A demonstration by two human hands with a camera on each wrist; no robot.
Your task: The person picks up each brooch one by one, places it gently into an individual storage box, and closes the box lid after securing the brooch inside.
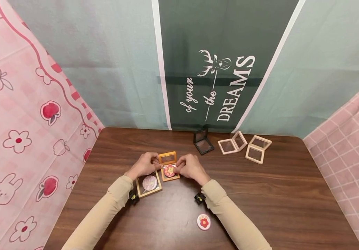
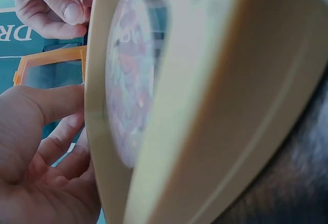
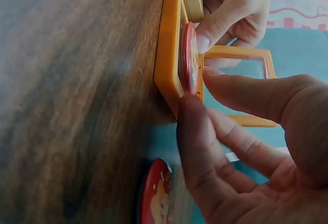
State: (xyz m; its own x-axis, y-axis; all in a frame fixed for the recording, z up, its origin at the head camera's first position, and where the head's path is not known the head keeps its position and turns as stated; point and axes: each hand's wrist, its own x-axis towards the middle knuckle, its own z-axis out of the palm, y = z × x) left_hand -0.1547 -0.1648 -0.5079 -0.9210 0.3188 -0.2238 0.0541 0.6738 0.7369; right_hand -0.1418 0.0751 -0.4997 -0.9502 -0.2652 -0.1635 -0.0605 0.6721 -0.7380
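A small orange display case [image 1: 171,179] stands unfolded on the table, its windowed lid [image 1: 168,152] raised at the back. Over its lower half lies a red round badge with a yellow flower [image 1: 169,171]. My right hand [image 1: 192,168] pinches the badge's edge between thumb and forefinger, shown close up in the right wrist view. At the case's left side, my left hand [image 1: 146,164] holds it near the hinge, thumb beside the badge. Under my left wrist lies a larger cream display case [image 1: 140,190] with a pale pink round badge [image 1: 149,183] in it; it fills much of the left wrist view.
Farther back stand an open black case [image 1: 203,147] and two open cream cases, one in the middle [image 1: 228,147] and one at right [image 1: 254,155]. A badge with a red flower [image 1: 203,222] lies near my right forearm. Another red badge [image 3: 156,196] lies below my right hand.
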